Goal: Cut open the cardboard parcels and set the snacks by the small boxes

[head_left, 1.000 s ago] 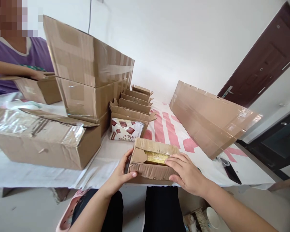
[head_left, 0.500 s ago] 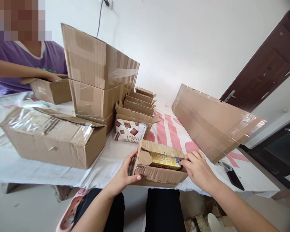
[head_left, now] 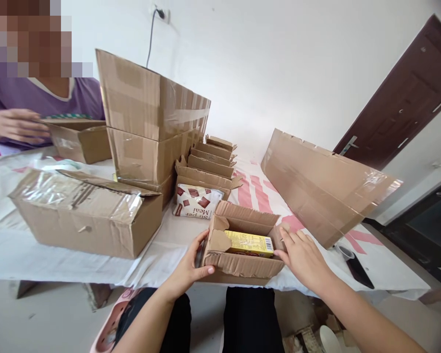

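A small open cardboard box [head_left: 242,264] sits at the table's near edge, its flaps spread. Inside it lies a yellow packet [head_left: 250,243] with a barcode on its end. My left hand [head_left: 193,267] grips the box's left end, thumb on the front wall and fingers round the side. My right hand [head_left: 303,260] rests against the right flap with fingers stretched out, holding nothing.
Behind stands a row of several small open boxes [head_left: 209,162], the nearest holding a white packet [head_left: 196,201]. Large taped cartons [head_left: 150,122] and a long carton [head_left: 84,215] stand left, a flattened carton [head_left: 323,186] right. Another person's hand [head_left: 16,125] touches a box [head_left: 81,139] at far left. A dark object [head_left: 355,260] lies right.
My right hand slid off the top of the box to its right side. The far flap has swung up and the yellow packet inside now shows fully. The other person's hand moved left.
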The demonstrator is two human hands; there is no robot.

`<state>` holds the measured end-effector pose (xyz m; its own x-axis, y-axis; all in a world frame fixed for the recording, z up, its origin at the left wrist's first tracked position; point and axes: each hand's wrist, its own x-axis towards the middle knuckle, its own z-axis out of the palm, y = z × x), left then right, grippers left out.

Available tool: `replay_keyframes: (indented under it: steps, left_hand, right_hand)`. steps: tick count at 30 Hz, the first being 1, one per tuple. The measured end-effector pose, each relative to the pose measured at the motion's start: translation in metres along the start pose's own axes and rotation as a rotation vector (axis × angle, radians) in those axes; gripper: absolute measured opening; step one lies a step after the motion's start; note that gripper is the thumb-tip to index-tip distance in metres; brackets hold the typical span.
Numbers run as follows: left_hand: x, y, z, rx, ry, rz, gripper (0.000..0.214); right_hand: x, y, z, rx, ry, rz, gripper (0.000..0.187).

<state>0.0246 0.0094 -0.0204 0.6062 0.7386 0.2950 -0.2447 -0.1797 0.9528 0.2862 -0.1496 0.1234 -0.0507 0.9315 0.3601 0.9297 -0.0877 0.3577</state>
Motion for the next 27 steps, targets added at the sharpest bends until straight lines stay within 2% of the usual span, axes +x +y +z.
replay_keyframes:
  steps: [4,7,10,13,14,18,20,23,25,27]
  left_hand:
    - [0.0,0.0,0.001,-0.01,-0.005,0.011,0.101]
    - [0.0,-0.001,0.001,-0.039,0.0,0.03,0.098]
    - [0.0,-0.003,0.0,-0.055,-0.002,0.047,0.097]
    - [0.0,-0.002,0.001,-0.066,-0.006,0.039,0.101]
    - [0.0,-0.001,0.002,-0.063,-0.008,0.038,0.103]
    - [-0.001,0.006,0.009,0.03,0.0,0.057,0.112]
    - [-0.003,0.011,0.013,0.089,0.003,0.062,0.111]
    - [-0.005,0.017,0.016,0.139,0.008,0.109,0.107]
    - [-0.006,0.02,0.015,0.157,0.006,0.147,0.105]
    - [-0.005,0.022,0.01,0.185,0.001,0.161,0.1]
  right_hand:
    - [0.01,0.002,-0.006,0.082,-0.095,0.028,0.039]
    - [0.021,0.002,-0.014,0.22,-0.119,-0.073,0.036]
    - [0.031,0.003,-0.012,0.359,-0.174,-0.191,0.046]
    - [0.04,0.007,-0.003,0.451,-0.245,-0.197,0.062]
    - [0.042,0.008,-0.001,0.467,-0.262,-0.189,0.062]
    - [0.049,0.005,0.002,0.486,-0.282,-0.2,0.038]
    - [0.049,0.003,0.001,0.558,-0.296,-0.149,0.035]
    - [0.047,0.004,-0.002,0.829,-0.291,0.036,0.041]
    - [0.044,0.009,-0.003,1.029,-0.209,0.11,0.041]
    - [0.041,0.016,-0.006,1.183,-0.059,0.149,0.039]
